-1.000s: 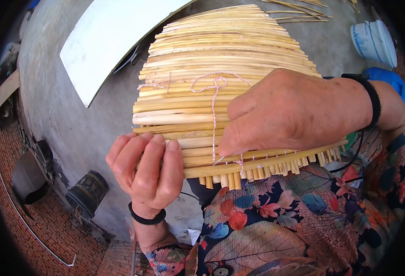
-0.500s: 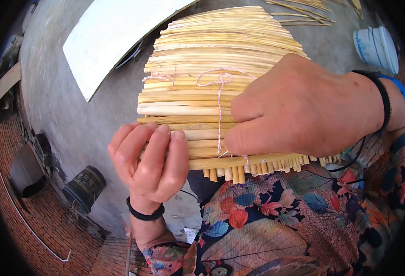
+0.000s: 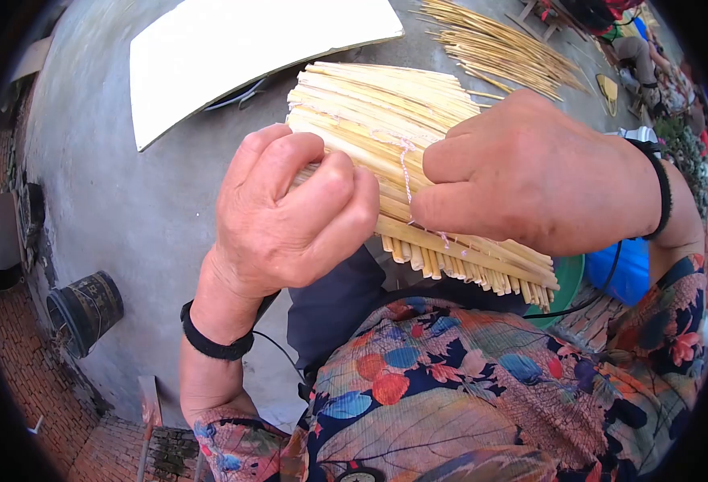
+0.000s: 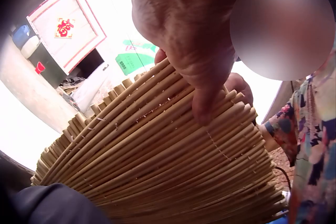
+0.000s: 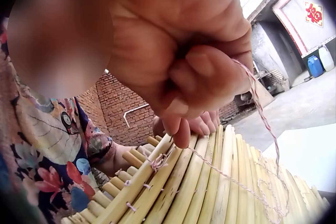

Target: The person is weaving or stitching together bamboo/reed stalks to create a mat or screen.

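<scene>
A mat of straw-coloured stalks (image 3: 354, 150), stitched side by side with pink-and-white thread, slants over the person's lap. My left hand (image 3: 293, 213) grips its left edge, fingers curled over. From the other face, the left wrist view shows that thumb (image 4: 203, 106) pressed on the stalks (image 4: 173, 155). Above the near edge, my right hand (image 3: 538, 181) pinches a thin needle, mostly hidden by the fingertips. Twisted thread (image 5: 226, 179) runs from beneath those fingertips across the stalks, and a strand rises to the curled fingers. Small thread stitches (image 5: 157, 163) cross the outermost stalks.
A white board (image 3: 265, 60) lies beyond the mat, with a pile of loose stalks (image 3: 506, 48) to its right. A black bucket (image 3: 87, 312) stands at left. At right are a green basin (image 3: 567, 289) and a blue object (image 3: 617, 273). Another person (image 3: 667, 80) sits farther back.
My left hand has shifted up and right, its knuckles now over the mat's left edge. The mat has tilted, its right end lower. The right hand keeps its pinch near the front edge.
</scene>
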{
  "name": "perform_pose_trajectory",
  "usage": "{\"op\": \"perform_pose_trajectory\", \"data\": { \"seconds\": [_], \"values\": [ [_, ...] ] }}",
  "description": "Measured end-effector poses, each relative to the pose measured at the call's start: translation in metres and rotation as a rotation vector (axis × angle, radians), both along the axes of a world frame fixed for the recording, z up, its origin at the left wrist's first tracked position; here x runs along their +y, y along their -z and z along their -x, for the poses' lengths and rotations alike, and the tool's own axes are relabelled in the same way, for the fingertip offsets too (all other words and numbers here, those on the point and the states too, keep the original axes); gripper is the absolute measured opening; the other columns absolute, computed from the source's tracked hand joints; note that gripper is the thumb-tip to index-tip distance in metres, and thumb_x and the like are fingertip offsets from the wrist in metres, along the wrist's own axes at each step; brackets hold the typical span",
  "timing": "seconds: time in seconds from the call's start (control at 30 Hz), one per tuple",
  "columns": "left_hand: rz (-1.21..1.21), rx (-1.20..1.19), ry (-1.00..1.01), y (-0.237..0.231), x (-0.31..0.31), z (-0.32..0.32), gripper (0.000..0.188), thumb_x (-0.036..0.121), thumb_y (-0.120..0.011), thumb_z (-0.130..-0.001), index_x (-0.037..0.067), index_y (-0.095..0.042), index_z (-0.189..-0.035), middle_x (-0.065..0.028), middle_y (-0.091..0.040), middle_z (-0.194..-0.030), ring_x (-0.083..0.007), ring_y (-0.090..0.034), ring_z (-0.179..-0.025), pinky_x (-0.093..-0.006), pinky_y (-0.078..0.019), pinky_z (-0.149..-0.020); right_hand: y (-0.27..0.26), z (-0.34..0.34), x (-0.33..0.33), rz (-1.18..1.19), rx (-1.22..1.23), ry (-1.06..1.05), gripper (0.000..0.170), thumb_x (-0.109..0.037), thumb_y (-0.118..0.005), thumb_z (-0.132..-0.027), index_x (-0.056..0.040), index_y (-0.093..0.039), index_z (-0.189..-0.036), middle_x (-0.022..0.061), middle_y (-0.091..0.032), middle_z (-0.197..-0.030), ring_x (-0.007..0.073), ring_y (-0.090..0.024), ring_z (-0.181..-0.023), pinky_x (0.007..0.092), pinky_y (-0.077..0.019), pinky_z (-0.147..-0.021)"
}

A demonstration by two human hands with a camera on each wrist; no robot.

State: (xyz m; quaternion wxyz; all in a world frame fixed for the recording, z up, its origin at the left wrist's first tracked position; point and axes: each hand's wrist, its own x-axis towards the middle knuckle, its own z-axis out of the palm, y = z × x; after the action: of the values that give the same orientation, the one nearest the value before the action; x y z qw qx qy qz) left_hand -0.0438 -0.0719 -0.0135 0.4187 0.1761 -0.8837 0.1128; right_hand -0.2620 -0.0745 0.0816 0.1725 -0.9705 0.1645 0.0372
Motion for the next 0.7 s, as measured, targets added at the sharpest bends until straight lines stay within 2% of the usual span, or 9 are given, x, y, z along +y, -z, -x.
{"op": "perform_pose_trajectory", "data": {
  "seconds": [0.03,0.1,0.13,0.17,0.23,0.27,0.3,0.37,0.7],
  "values": [
    [0.018,0.037,-0.033,-0.003,-0.003,0.001,0.025,0.017,-0.060,-0.053,0.008,-0.059,-0.076,-0.0018,-0.051,-0.074,-0.0183,-0.051,-0.073,-0.0324,-0.0449,-0.063,-0.001,0.002,-0.004,-0.035,-0.052,0.032,0.018,-0.013,-0.060,-0.072,-0.0090,-0.056,-0.089,0.0056,-0.046,-0.069,0.0252,-0.056,-0.064,0.0359,-0.0411,-0.048],
    [-0.101,-0.064,0.022,-0.010,-0.009,0.001,0.036,0.014,-0.070,-0.052,0.005,-0.059,-0.084,-0.0053,-0.052,-0.078,-0.0231,-0.055,-0.072,-0.0344,-0.0446,-0.061,0.002,0.009,-0.015,-0.173,-0.120,0.110,0.012,-0.011,-0.061,-0.081,-0.0067,-0.062,-0.092,0.0085,-0.057,-0.077,0.0292,-0.057,-0.070,0.0355,-0.0436,-0.058],
    [-0.079,-0.010,0.023,-0.012,-0.017,0.008,0.032,0.016,-0.072,-0.054,0.007,-0.054,-0.078,-0.0039,-0.048,-0.075,-0.0219,-0.052,-0.071,-0.0334,-0.0419,-0.061,0.001,0.013,-0.019,-0.255,-0.155,0.176,0.009,-0.011,-0.060,-0.084,-0.0053,-0.063,-0.090,0.0099,-0.062,-0.083,0.0301,-0.059,-0.074,0.0348,-0.0462,-0.064],
    [-0.054,0.042,-0.010,-0.017,-0.025,0.014,0.032,0.016,-0.072,-0.054,0.007,-0.054,-0.078,-0.0039,-0.048,-0.075,-0.0219,-0.052,-0.071,-0.0334,-0.0419,-0.061,-0.002,0.020,-0.020,-0.256,-0.152,0.234,0.011,-0.012,-0.061,-0.085,-0.0053,-0.063,-0.094,0.0099,-0.062,-0.083,0.0287,-0.059,-0.074,0.0343,-0.0461,-0.065],
    [-0.038,0.008,0.096,-0.030,-0.043,0.025,0.034,0.019,-0.075,-0.056,0.009,-0.048,-0.073,-0.0029,-0.045,-0.074,-0.0211,-0.049,-0.072,-0.0330,-0.0406,-0.063,-0.011,0.031,-0.023,-0.237,-0.141,0.337,0.014,-0.012,-0.063,-0.085,-0.0044,-0.064,-0.097,0.0083,-0.062,-0.083,0.0242,-0.060,-0.077,0.0330,-0.0461,-0.067],
    [-0.055,0.012,0.112,-0.033,-0.050,0.031,0.035,0.021,-0.077,-0.058,0.010,-0.046,-0.071,-0.0022,-0.046,-0.075,-0.0207,-0.049,-0.074,-0.0334,-0.0406,-0.066,-0.017,0.035,-0.022,-0.205,-0.118,0.368,0.014,-0.012,-0.063,-0.085,-0.0041,-0.064,-0.097,0.0085,-0.062,-0.083,0.0239,-0.060,-0.077,0.0327,-0.0463,-0.068],
    [-0.030,0.036,0.082,-0.014,-0.070,0.038,0.035,0.021,-0.077,-0.058,0.010,-0.046,-0.071,-0.0022,-0.046,-0.075,-0.0207,-0.049,-0.074,-0.0334,-0.0406,-0.066,0.003,0.041,-0.036,-0.185,-0.122,0.395,0.015,-0.012,-0.063,-0.085,-0.0037,-0.064,-0.097,0.0087,-0.062,-0.083,0.0236,-0.060,-0.078,0.0325,-0.0466,-0.069],
    [-0.069,0.002,0.231,-0.013,-0.080,0.048,0.031,0.020,-0.076,-0.058,0.011,-0.051,-0.073,-0.0019,-0.050,-0.078,-0.0218,-0.051,-0.077,-0.0340,-0.0427,-0.069,-0.003,0.047,-0.037,-0.149,-0.069,0.411,0.015,-0.011,-0.063,-0.085,-0.0035,-0.065,-0.097,0.0089,-0.062,-0.084,0.0229,-0.060,-0.078,0.0323,-0.0466,-0.069],
    [-0.012,-0.066,0.135,-0.014,-0.080,0.043,0.026,0.022,-0.074,-0.062,0.010,-0.056,-0.076,-0.0028,-0.053,-0.083,-0.0225,-0.054,-0.086,-0.0341,-0.0457,-0.076,-0.006,0.042,-0.040,-0.152,0.036,0.504,0.017,-0.009,-0.063,-0.084,-0.0015,-0.064,-0.099,0.0071,-0.061,-0.080,0.0163,-0.058,-0.072,0.0285,-0.0458,-0.064]
  ]
}}
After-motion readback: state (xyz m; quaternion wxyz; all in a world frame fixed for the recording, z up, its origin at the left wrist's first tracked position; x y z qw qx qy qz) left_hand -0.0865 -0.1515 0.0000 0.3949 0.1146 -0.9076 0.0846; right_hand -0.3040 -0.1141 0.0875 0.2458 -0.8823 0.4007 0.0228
